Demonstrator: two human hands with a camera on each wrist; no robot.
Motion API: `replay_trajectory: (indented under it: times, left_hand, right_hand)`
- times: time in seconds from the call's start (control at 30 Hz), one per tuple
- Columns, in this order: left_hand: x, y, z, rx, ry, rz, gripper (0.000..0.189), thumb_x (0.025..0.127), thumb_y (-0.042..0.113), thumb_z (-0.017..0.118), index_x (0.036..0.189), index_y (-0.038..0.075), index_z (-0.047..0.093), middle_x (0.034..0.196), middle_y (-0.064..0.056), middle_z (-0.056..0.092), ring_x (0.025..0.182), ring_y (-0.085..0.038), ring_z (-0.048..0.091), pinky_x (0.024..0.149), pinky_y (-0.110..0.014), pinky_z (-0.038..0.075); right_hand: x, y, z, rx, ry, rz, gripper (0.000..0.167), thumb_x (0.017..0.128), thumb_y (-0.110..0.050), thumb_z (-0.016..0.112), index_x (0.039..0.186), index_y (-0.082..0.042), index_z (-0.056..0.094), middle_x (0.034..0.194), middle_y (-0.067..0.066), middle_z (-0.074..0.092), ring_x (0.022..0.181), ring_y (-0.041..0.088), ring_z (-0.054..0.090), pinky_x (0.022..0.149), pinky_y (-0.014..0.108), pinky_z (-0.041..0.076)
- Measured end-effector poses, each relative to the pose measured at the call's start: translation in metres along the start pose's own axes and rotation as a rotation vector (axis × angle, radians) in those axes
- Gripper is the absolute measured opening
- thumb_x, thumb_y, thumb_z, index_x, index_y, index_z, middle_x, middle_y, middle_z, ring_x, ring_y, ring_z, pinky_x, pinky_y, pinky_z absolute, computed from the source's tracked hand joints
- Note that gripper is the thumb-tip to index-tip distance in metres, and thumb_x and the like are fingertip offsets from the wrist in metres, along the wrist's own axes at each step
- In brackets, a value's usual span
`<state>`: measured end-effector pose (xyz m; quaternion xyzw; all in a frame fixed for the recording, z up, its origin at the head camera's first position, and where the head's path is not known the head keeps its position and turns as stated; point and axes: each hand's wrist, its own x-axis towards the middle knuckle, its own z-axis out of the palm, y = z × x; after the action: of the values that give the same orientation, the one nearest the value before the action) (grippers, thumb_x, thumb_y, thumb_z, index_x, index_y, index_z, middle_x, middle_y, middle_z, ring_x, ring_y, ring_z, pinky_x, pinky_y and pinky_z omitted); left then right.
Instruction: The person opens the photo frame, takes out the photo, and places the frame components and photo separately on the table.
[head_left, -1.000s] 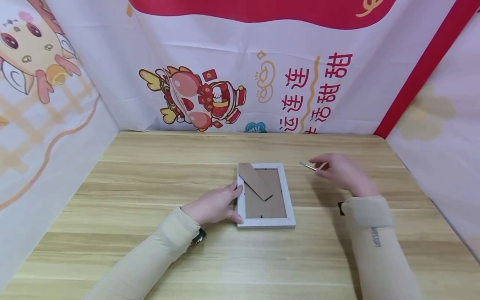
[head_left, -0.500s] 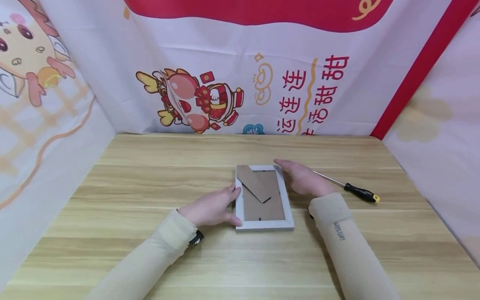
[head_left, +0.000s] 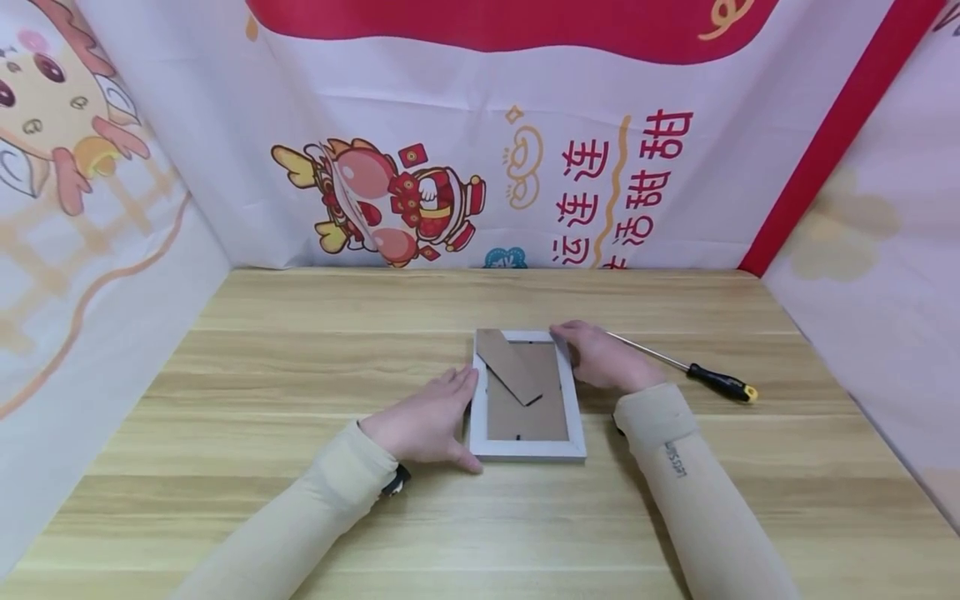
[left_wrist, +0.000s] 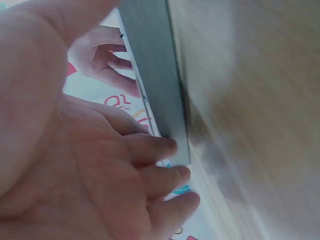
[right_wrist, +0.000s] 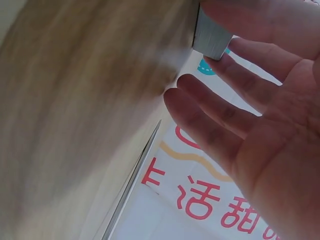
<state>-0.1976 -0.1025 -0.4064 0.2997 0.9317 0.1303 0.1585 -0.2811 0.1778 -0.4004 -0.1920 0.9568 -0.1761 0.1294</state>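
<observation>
Picture frame [head_left: 543, 375] between left hand [head_left: 423, 419] and right hand [head_left: 606, 357].
Left fingers spread, against its side; right fingers apart, at far corner. I see 1 screwdriver [head_left: 716, 382], right of that hand.

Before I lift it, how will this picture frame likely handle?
The picture frame looks stiff, its edges being straight. Lying flat, it seems unlikely to roll or tip. Its brown stand, slanting across the back, may flap.
</observation>
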Motion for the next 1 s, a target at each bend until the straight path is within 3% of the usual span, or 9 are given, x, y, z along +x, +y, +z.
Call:
replay_trajectory:
  times: [0.1, 0.17, 0.23, 0.3, 0.4, 0.5, 0.7, 1.0]
  left_hand:
    - [-0.002, 0.000, -0.002, 0.049, 0.020, -0.015, 0.118, 0.073, 0.055, 0.083, 0.153, -0.008, 0.022, 0.159, -0.023, 0.022, 0.146, -0.045, 0.016, 0.118, -0.051, 0.013]
    - [-0.002, -0.002, -0.004, 0.093, 0.055, -0.010, 0.105, 0.073, 0.049, 0.084, 0.148, -0.008, 0.037, 0.153, -0.023, 0.037, 0.141, -0.046, 0.029, 0.117, -0.053, 0.020]
    - [-0.003, -0.004, -0.006, 0.125, 0.092, -0.005, 0.088, 0.072, 0.042, 0.086, 0.138, -0.005, 0.054, 0.138, -0.020, 0.054, 0.129, -0.042, 0.044, 0.111, -0.050, 0.032]
    - [-0.002, -0.006, -0.008, 0.142, 0.131, 0.008, 0.064, 0.070, 0.036, 0.089, 0.120, 0.001, 0.069, 0.112, -0.012, 0.066, 0.107, -0.034, 0.057, 0.099, -0.045, 0.043]
    - [-0.001, -0.009, -0.011, 0.105, 0.154, 0.014, 0.032, 0.070, 0.028, 0.090, 0.093, 0.011, 0.076, 0.078, 0.003, 0.063, 0.076, -0.020, 0.055, 0.075, -0.037, 0.047]
    - [0.000, -0.013, -0.013, 0.039, 0.143, -0.008, 0.020, 0.071, 0.021, 0.089, 0.080, 0.017, 0.072, 0.063, 0.010, 0.055, 0.062, -0.013, 0.049, 0.062, -0.032, 0.044]
    - [-0.002, -0.020, -0.015, -0.045, 0.125, -0.092, 0.017, 0.073, 0.009, 0.087, 0.084, 0.011, 0.074, 0.066, 0.007, 0.057, 0.062, -0.012, 0.051, 0.060, -0.029, 0.046]
    - [0.006, -0.039, -0.028, -0.101, 0.074, -0.120, 0.024, 0.072, 0.000, 0.086, 0.092, 0.010, 0.077, 0.083, 0.003, 0.068, 0.074, -0.014, 0.058, 0.069, -0.030, 0.051]
  right_hand:
    - [-0.001, 0.001, 0.000, -0.019, 0.000, 0.004, 0.071, 0.086, 0.010, 0.065, 0.151, -0.003, 0.039, 0.148, 0.021, 0.043, 0.134, 0.038, 0.042, 0.107, 0.051, 0.039]
    - [-0.002, 0.001, -0.002, -0.028, -0.001, 0.009, 0.071, 0.085, 0.009, 0.067, 0.150, -0.003, 0.041, 0.141, 0.021, 0.048, 0.125, 0.036, 0.050, 0.103, 0.050, 0.044]
    - [-0.004, 0.002, -0.004, -0.042, -0.003, 0.013, 0.070, 0.084, 0.007, 0.069, 0.149, -0.002, 0.044, 0.132, 0.021, 0.052, 0.113, 0.033, 0.055, 0.097, 0.048, 0.048]
    - [-0.005, 0.003, -0.007, -0.050, -0.009, 0.013, 0.069, 0.082, 0.004, 0.072, 0.146, -0.003, 0.048, 0.122, 0.019, 0.055, 0.101, 0.029, 0.056, 0.089, 0.045, 0.051]
    - [-0.006, 0.006, -0.010, -0.025, -0.031, 0.009, 0.062, 0.081, 0.001, 0.077, 0.139, -0.004, 0.057, 0.112, 0.013, 0.060, 0.091, 0.026, 0.057, 0.082, 0.042, 0.052]
    - [-0.006, 0.009, -0.012, 0.044, -0.071, 0.029, 0.053, 0.080, 0.000, 0.080, 0.131, -0.007, 0.065, 0.106, 0.007, 0.065, 0.089, 0.024, 0.058, 0.083, 0.041, 0.052]
    - [-0.006, 0.010, -0.013, 0.051, -0.119, 0.063, 0.040, 0.077, -0.006, 0.085, 0.114, -0.008, 0.068, 0.096, 0.005, 0.065, 0.087, 0.024, 0.056, 0.082, 0.041, 0.049]
    - [-0.011, 0.006, -0.011, 0.018, -0.130, 0.054, 0.036, 0.072, -0.019, 0.090, 0.098, -0.011, 0.066, 0.089, 0.003, 0.061, 0.083, 0.021, 0.054, 0.075, 0.036, 0.047]
